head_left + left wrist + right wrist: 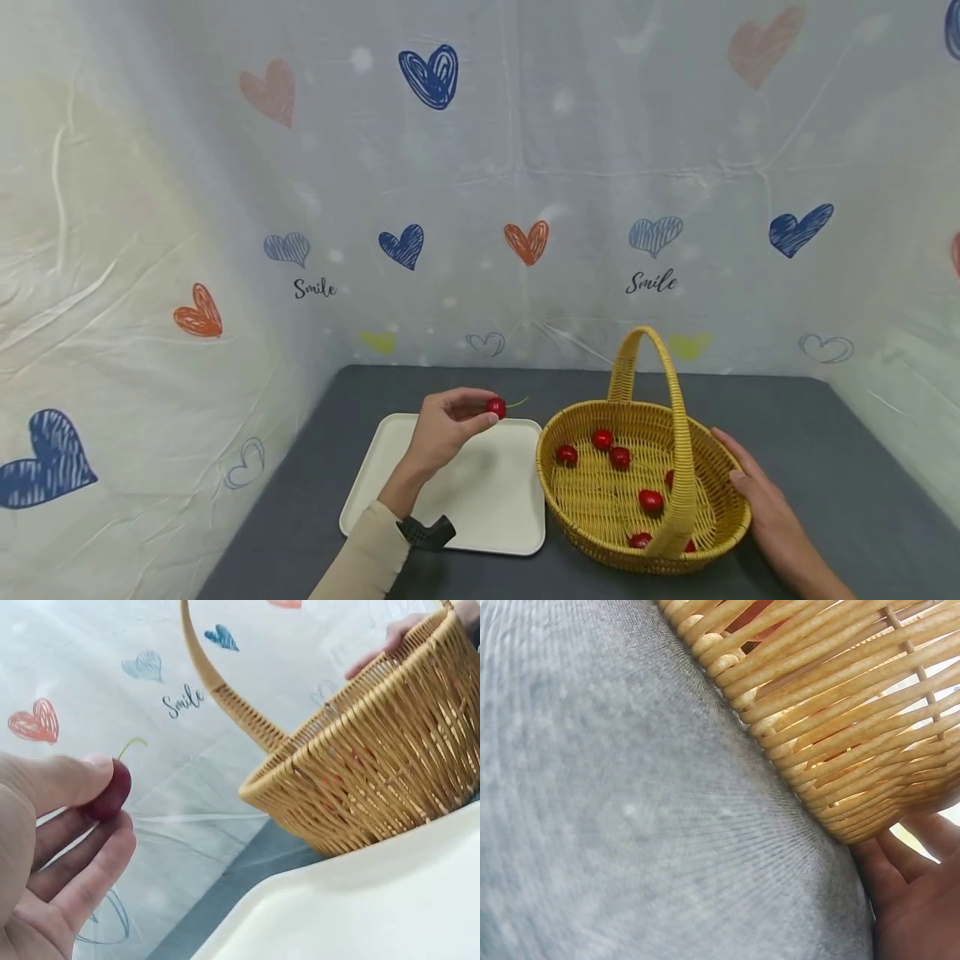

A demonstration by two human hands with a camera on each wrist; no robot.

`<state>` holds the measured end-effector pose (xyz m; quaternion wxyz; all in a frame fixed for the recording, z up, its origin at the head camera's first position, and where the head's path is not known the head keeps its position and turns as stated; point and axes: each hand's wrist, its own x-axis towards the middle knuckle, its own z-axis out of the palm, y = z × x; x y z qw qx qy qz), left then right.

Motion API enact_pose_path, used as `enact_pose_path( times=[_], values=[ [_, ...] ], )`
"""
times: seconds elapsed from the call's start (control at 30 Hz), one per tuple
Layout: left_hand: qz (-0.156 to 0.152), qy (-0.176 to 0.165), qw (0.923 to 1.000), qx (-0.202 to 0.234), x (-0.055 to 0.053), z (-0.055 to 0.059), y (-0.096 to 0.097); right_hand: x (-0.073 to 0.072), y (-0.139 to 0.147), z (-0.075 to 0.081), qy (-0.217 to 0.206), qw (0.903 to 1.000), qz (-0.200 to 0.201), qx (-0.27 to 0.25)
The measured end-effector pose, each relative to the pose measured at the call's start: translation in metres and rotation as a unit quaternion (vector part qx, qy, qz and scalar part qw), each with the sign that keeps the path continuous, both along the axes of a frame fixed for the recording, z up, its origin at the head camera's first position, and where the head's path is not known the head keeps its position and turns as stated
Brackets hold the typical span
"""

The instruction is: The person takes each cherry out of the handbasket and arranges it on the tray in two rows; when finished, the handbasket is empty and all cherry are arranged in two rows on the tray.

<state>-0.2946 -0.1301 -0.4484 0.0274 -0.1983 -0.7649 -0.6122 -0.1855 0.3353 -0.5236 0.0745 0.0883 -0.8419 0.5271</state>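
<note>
Between thumb and fingertips my left hand (442,429) pinches a red cherry (496,407), its thin green stem sticking out to the right. Close up in the left wrist view, that cherry (112,793) is dark red and round. Below the hand lies a cream rectangular tray (510,500). A yellow wicker basket (572,518) with a tall handle stands right of the tray, several red cherries (651,502) on its bottom. My right hand (768,504) rests against the basket's right outer side, fingers extended along the wickerwork; the right wrist view shows these fingers (889,862) partly behind the basket.
The basket's handle (678,417) arches high over its middle and hides part of the inside. Under everything is a dark grey tabletop (300,533). A pale curtain (480,183) printed with hearts and the word Smile closes off the back and sides.
</note>
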Motion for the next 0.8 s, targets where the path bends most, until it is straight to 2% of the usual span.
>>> enact_pose_path(
  times=[0.17,0.33,0.57,0.8],
  values=[
    [0.031,-0.017,0.9991,-0.024,-0.004,-0.011,0.010,0.001,0.001,-0.002,-0.003,1.0000,-0.008,0.004],
    [0.053,-0.011,0.9966,-0.062,-0.008,-0.020,0.028,0.001,0.000,-0.002,-0.011,0.9999,-0.010,0.002],
    [0.057,-0.004,0.9919,-0.114,-0.014,-0.034,0.053,0.000,-0.001,-0.001,-0.005,0.9999,-0.003,-0.009],
    [0.057,0.007,0.9868,-0.152,-0.019,-0.046,0.068,0.001,0.000,-0.001,-0.005,1.0000,-0.007,0.000]
  ],
)
